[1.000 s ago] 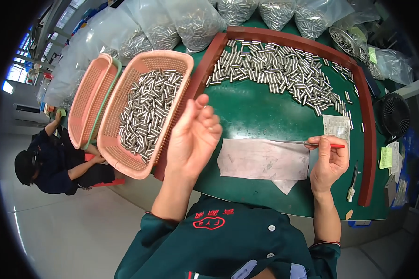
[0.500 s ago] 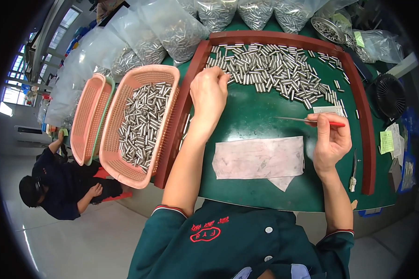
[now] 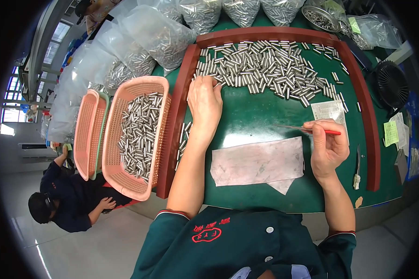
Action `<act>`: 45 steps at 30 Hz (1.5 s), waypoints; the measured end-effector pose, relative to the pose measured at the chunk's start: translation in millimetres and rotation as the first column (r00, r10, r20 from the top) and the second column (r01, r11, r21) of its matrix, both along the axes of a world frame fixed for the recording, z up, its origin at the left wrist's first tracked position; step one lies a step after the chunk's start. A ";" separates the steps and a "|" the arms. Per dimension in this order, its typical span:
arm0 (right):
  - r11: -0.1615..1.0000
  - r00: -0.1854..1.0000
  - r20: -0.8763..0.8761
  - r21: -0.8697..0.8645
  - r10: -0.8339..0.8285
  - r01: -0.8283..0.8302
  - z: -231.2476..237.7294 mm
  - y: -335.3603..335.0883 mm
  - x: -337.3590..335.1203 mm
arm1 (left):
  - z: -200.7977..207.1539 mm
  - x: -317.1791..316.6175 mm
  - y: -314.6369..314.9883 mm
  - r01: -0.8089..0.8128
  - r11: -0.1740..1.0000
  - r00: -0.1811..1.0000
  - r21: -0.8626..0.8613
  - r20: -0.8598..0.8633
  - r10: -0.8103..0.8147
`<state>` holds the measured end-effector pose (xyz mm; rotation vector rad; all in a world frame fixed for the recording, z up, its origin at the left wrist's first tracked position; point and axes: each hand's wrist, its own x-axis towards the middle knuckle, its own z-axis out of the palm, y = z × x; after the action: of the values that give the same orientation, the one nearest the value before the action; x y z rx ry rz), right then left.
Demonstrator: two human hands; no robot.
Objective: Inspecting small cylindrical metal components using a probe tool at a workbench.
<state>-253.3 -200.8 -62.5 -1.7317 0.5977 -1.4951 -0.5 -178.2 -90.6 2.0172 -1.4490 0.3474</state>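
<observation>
My left hand (image 3: 205,104) is at the left edge of a pile of short shiny metal pins (image 3: 270,67), its fingers curled together against the thumb. A bit of metal shows at the thumb tip, but whatever lies inside the grip is hidden. In my right hand (image 3: 329,149) is a thin, pointed metal tool with a red handle (image 3: 331,132), held between thumb and fingers with its tip aimed left over the green table. Below that tip lies a stained, pale pink cloth (image 3: 256,162). A printed paper slip (image 3: 328,114) rests beyond my right hand, partly under the pins.
A dark red wooden frame (image 3: 365,121) borders the green work surface. Left of it stand a pink basket of pins (image 3: 165,111) and another pink basket (image 3: 81,135). Filled plastic bags (image 3: 198,14) line the back. A black fan (image 3: 390,88) stands right; another person (image 3: 70,200) sits left.
The whole view has shifted slightly. My left hand has turned a little, with its fingers reaching closer to the pins. The paper slip shows more fully. My right hand keeps the red-handled tool.
</observation>
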 end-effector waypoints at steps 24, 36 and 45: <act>0.991 1.000 0.017 -0.131 -0.022 0.024 5.3 4.9 0.3 | 14.7 -51.1 29.5 0.209 0.957 -0.363 -0.199 -0.925 -0.113; 0.894 0.989 -0.145 -0.444 -0.012 -0.054 12.1 8.6 4.1 | 17.6 -62.4 32.8 0.256 0.948 -0.438 -0.190 -0.897 -0.061; 0.891 0.991 -0.130 -0.453 -0.032 -0.031 9.0 7.7 7.4 | 15.7 -63.9 34.5 0.269 0.942 -0.395 -0.201 -0.915 -0.082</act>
<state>-245.9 -193.2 -53.5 -2.2028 0.3247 -1.6182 -64.4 -143.7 -75.0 1.0571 -0.4065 -1.4748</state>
